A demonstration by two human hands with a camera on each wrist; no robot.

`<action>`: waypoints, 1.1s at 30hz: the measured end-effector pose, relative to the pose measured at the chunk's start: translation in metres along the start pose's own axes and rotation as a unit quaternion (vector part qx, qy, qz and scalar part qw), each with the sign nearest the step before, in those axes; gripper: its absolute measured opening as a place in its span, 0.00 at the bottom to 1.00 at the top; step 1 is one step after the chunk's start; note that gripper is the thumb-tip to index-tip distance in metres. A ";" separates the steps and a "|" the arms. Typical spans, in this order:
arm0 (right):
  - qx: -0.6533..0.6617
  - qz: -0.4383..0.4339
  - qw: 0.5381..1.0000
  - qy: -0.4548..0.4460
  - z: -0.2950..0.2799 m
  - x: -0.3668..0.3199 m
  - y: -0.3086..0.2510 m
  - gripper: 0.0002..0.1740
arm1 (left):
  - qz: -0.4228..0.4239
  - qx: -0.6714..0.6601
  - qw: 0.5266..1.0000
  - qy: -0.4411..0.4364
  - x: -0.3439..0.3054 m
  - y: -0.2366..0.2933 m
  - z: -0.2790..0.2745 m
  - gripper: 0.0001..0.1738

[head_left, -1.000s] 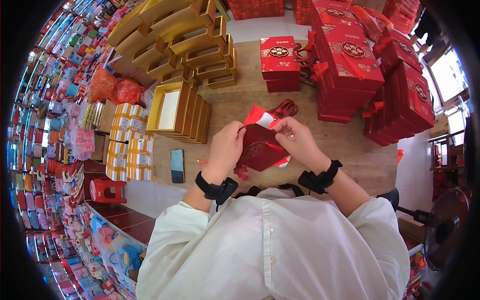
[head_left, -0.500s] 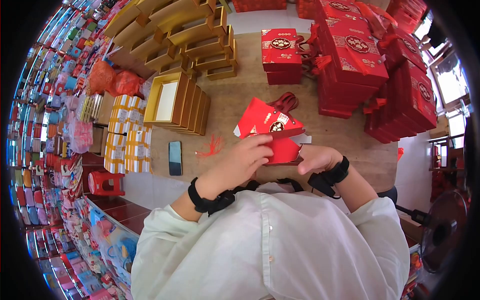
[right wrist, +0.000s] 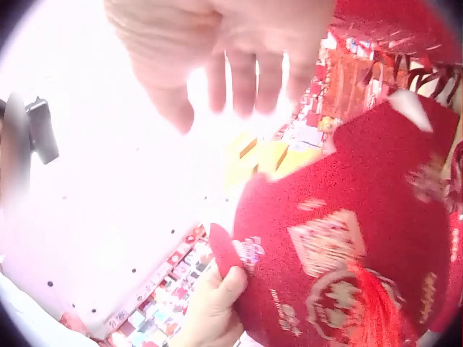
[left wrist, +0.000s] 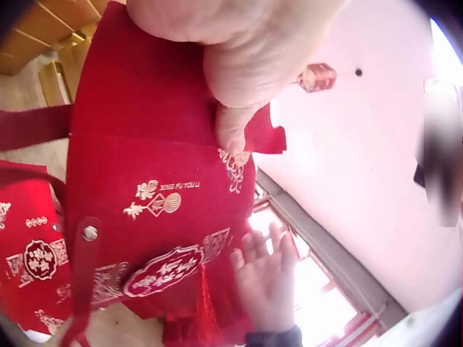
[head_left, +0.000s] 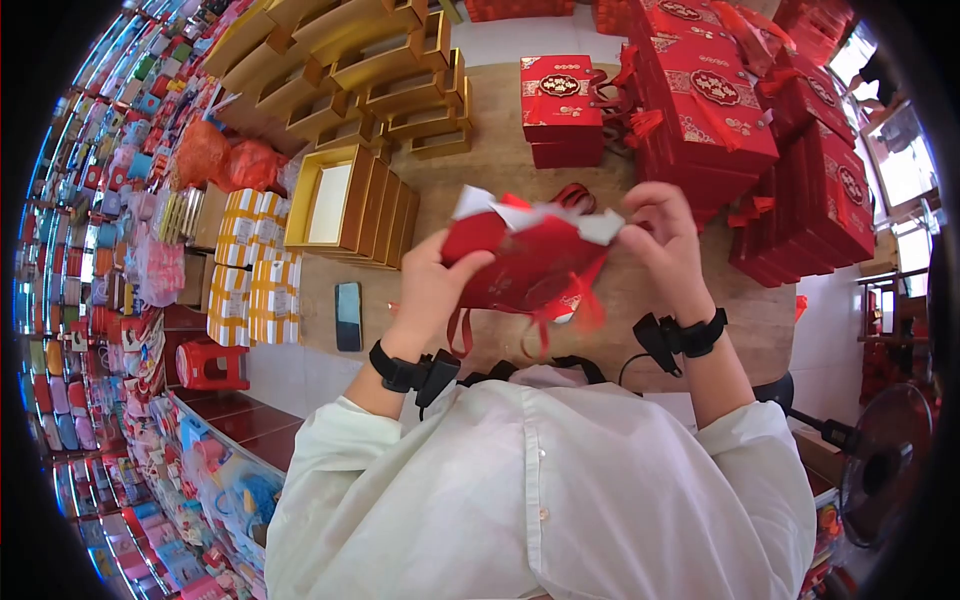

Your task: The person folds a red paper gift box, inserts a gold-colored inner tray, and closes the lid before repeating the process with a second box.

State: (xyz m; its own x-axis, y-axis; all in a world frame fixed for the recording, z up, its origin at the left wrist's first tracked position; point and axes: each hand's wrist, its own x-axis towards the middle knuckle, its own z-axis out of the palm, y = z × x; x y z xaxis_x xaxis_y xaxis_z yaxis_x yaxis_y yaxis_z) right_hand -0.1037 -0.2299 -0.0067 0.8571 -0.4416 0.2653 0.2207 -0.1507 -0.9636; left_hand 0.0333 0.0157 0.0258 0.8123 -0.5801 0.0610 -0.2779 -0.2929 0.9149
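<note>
A partly folded red gift box (head_left: 530, 262) with loose white-backed flaps is held up over the table. My left hand (head_left: 430, 285) grips its left edge, the thumb (left wrist: 231, 130) lying along the printed face. Gold lettering and an oval emblem (left wrist: 165, 271) show in the left wrist view, along with a ribbon handle (left wrist: 87, 267) fixed by a rivet. A red tassel (right wrist: 372, 311) hangs from the emblem. My right hand (head_left: 665, 245) is raised by the box's right end. Its fingers are extended and hold nothing in the right wrist view, apart from the card.
Finished-looking red boxes (head_left: 700, 130) are stacked at the back right, with a smaller stack (head_left: 562, 100) at centre back. Gold trays (head_left: 345, 205) stand at the left. A phone (head_left: 348, 315) lies on the wooden table (head_left: 440, 190). White-and-yellow packets (head_left: 272, 300) sit beyond its left edge.
The box was turned printed side up, then lifted and tilted, its flaps spreading and ribbons swinging below. My left hand moved to its left edge; my right hand came up and away from it.
</note>
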 end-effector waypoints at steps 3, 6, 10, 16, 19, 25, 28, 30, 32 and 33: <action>0.156 0.060 0.986 -0.027 0.006 -0.002 0.008 0.46 | -0.011 -0.104 0.994 0.022 0.009 -0.011 -0.003 0.15; 0.226 0.137 0.958 -0.109 0.016 -0.021 0.037 0.40 | -0.005 -0.171 0.985 0.021 0.013 -0.029 0.010 0.14; 0.245 0.234 0.941 0.007 0.025 -0.030 0.048 0.18 | -0.056 -0.178 0.982 0.011 0.017 -0.073 0.024 0.22; 0.036 0.137 0.986 -0.088 0.020 -0.044 0.079 0.40 | 0.024 0.002 1.000 -0.020 0.009 -0.096 0.050 0.45; 0.055 0.123 0.991 -0.003 0.022 -0.048 0.084 0.39 | 0.024 -0.003 0.997 -0.073 0.008 -0.115 0.055 0.43; 0.094 0.154 0.984 -0.012 0.017 -0.052 0.102 0.23 | 0.056 -0.016 0.997 -0.059 0.001 -0.115 0.053 0.32; -0.009 0.122 0.991 -0.050 0.013 -0.050 0.107 0.16 | 0.104 0.060 0.988 -0.094 0.005 -0.118 0.046 0.26; -0.088 0.096 0.989 -0.075 0.010 -0.045 0.100 0.14 | 0.120 0.067 0.986 -0.100 0.011 -0.122 0.044 0.24; -0.165 0.070 0.979 -0.100 0.007 -0.039 0.091 0.12 | 0.136 0.074 0.982 -0.106 0.015 -0.125 0.041 0.22; -0.197 0.070 0.969 -0.130 0.004 -0.037 0.089 0.14 | 0.120 0.085 0.981 -0.129 0.017 -0.121 0.038 0.22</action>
State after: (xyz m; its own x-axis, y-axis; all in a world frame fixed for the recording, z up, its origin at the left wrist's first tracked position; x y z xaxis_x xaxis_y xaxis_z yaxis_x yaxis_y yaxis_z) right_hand -0.1134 -0.2234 -0.1025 0.9653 -0.2525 0.0669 -0.0570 -0.4535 -0.8895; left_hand 0.0616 0.0121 -0.0988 0.5619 -0.8149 0.1423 -0.5444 -0.2348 0.8053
